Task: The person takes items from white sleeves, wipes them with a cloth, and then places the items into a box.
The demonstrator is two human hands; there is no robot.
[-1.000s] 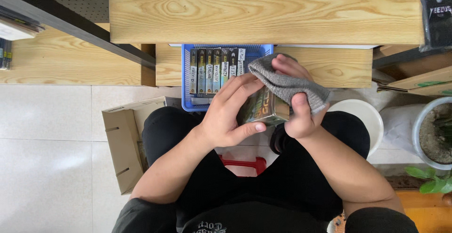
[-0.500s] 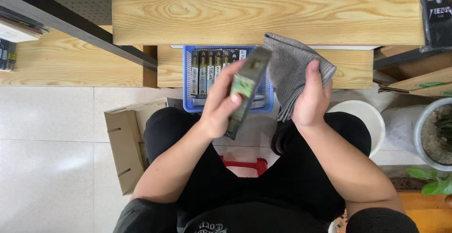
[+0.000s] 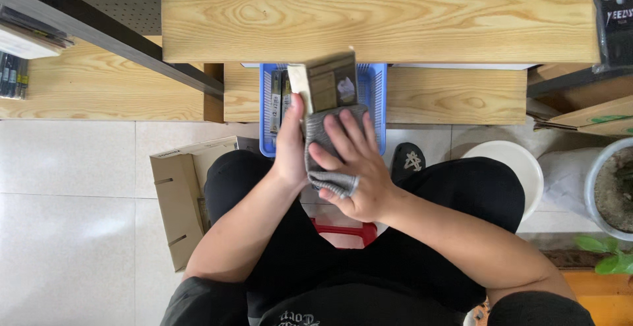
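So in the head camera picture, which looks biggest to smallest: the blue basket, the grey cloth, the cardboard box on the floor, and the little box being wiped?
1. Cardboard box on the floor.
2. Blue basket, though partly hidden, so unsure.
3 and 4. Grey cloth and little box look about alike; both are held up nearer the camera and part covered by the right hand.
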